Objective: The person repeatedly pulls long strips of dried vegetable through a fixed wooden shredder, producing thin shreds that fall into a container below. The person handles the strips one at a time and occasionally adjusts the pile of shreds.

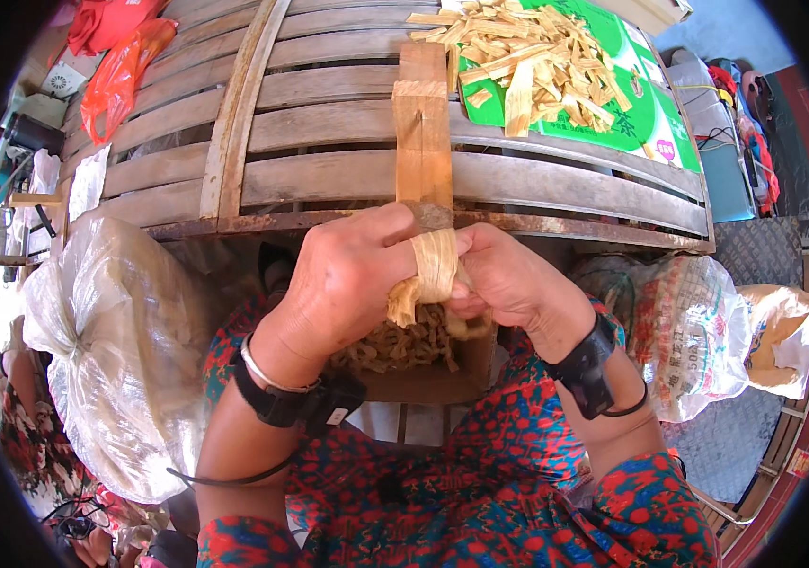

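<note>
A flat tan dried strip (435, 263), fibrous like a plant leaf or bark, is looped around the fingers of my left hand (343, 270). One folded end of it sticks out below the loop. My right hand (518, 279) pinches the strip at the right side of the loop, with its fingertips partly hidden. Just beyond both hands, a wooden block fixture (423, 156) reaches over the table edge, a darker piece at its near end. Under my hands, a cardboard box (404, 385) between my knees holds many small curled tan pieces (395, 347).
On the slatted wooden table (328, 133), a pile of tan strips (556, 71) lies on a green printed cardboard sheet (665, 118). A large clear plastic bag (125, 350) stands at left, a woven sack (679, 327) at right. Red plastic bags (125, 76) lie far left.
</note>
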The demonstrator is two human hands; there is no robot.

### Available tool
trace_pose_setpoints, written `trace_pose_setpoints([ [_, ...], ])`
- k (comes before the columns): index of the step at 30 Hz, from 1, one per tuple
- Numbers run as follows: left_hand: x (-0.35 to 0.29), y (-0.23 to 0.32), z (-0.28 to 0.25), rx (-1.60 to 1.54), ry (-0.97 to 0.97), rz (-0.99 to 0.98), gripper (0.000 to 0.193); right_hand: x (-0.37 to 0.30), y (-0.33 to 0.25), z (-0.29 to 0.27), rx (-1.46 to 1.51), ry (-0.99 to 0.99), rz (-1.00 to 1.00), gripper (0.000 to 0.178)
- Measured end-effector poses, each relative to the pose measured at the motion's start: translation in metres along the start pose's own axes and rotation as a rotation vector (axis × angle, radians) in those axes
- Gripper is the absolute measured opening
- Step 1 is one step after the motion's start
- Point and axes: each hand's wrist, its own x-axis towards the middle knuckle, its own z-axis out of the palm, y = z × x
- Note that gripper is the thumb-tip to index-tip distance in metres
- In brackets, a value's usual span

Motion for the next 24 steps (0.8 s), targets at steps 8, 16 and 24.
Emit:
trace_pose_setpoints([
  [8,-0.006,0.000,0.010,0.232,0.316,-0.109,0.022,0.005,0.006,0.016,0.022,0.378,-0.461,0.016],
  [16,-0.009,0.001,0.008,-0.013,-0.049,-0.330,0.017,0.000,0.008,0.010,-1.077,0.468,-0.548,0.029],
  [24,-0.006,0.009,-0.022,-0.804,0.418,-0.588,0.010,-0.017,-0.005,0.005,-0.095,0.080,-0.211,0.051],
])
